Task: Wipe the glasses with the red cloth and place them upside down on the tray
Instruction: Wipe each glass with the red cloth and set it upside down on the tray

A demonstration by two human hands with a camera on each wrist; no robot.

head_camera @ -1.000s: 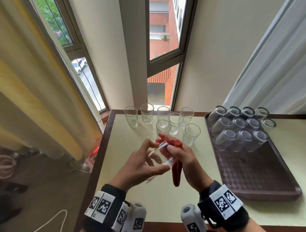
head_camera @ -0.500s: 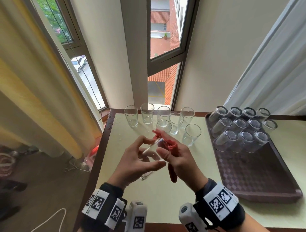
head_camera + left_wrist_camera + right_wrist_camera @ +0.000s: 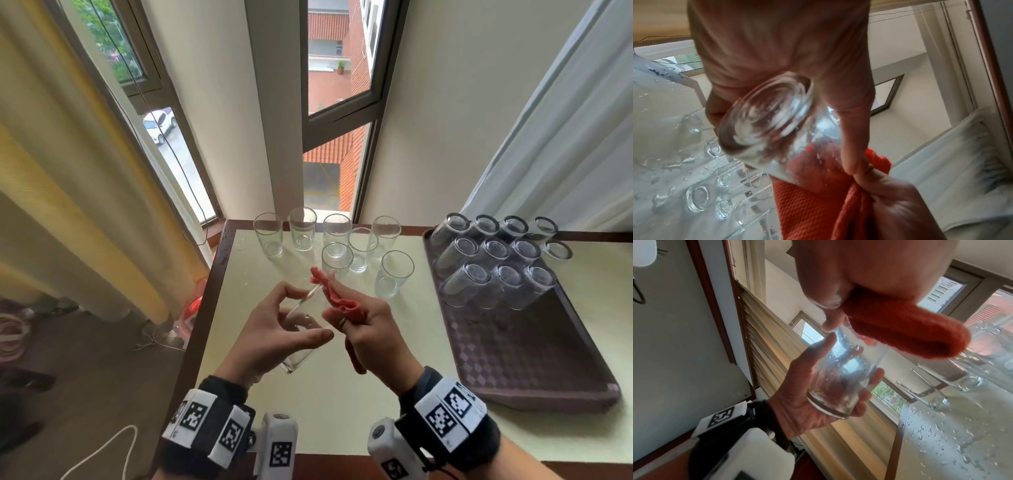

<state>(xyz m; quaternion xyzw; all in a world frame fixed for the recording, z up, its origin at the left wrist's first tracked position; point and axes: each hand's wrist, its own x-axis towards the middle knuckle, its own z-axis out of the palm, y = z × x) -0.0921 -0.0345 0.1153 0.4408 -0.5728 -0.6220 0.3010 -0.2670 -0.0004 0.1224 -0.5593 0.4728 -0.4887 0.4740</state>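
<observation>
Glasses (image 3: 493, 260) already wiped stood upside down on the tray (image 3: 534, 346), at its far end, in three rows; I counted about eleven, though the clear glass overlapped and the back row was hard to separate. Seven more upright glasses (image 3: 337, 240) waited in a cluster at the far side of the table (image 3: 329, 404), just beside the window, and water drops lay on the tabletop around them in the wrist views. So the job looked a little past halfway, with one glass in hand and seven untouched.

That held glass (image 3: 301, 329) was above the middle of the table, tilted with its mouth toward the far side and its thick base toward the person. The left hand (image 3: 274, 332) cradled it, thumb on one side and fingers curled round the other; the right wrist view showed the base sitting against the fingers and droplets still on the wall. The right hand (image 3: 373, 332) held the red cloth (image 3: 334, 294), which was bunched over its extended fingers and pushed in at the rim, with the rest of the cloth trailing down below the palm. The inside seemed to be the part being dried. What was left for this glass was the outside, then turning it over and setting it in the open near part of the tray.
</observation>
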